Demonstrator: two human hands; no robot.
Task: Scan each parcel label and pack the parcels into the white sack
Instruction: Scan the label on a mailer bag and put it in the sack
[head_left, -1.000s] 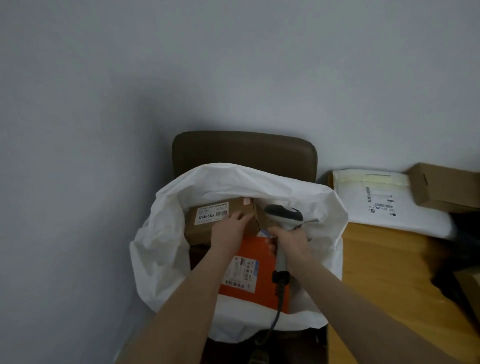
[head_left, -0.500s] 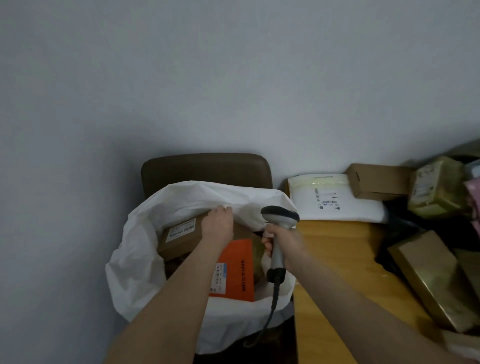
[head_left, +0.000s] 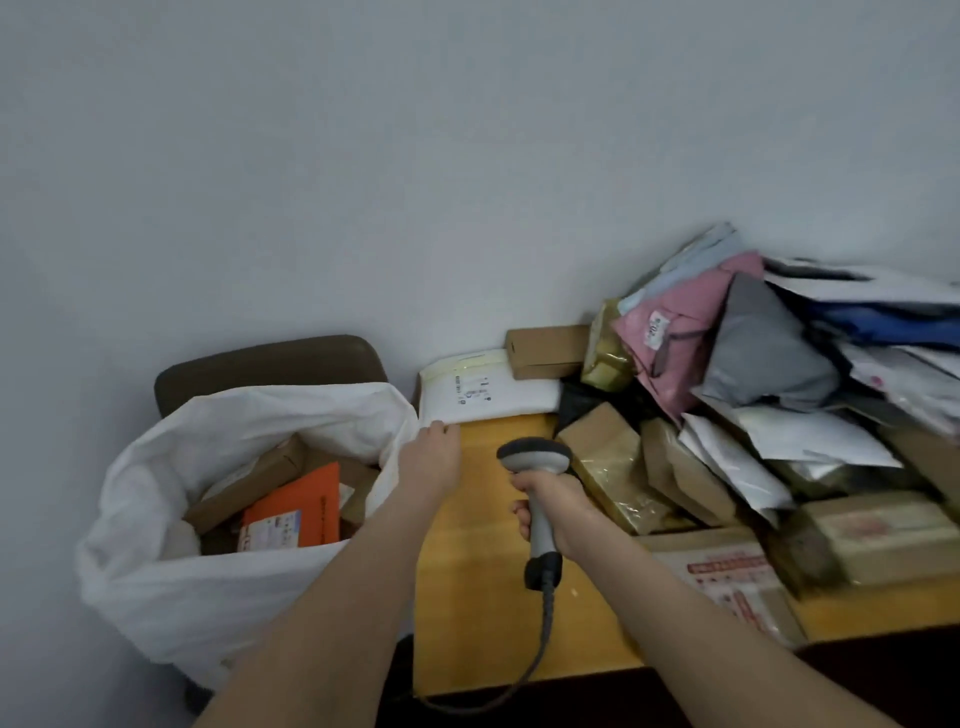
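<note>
The right hand (head_left: 558, 506) grips the scanner (head_left: 535, 456). The left hand (head_left: 431, 460) is at the near edge of the white envelope (head_left: 488, 389), at 12 o'clock. Its fingertips are hidden, so I cannot tell its hold. The white sack (head_left: 171, 587) sits at 9 o'clock, with an orange parcel (head_left: 298, 512) half hidden inside.

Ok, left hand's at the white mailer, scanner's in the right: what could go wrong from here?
The brown box seems to rest on the far edge of the white mailer; pulling the mailer may drag it and loosen the parcel heap.
The scanner cable hangs over the front edge of the table and might snag.
</note>
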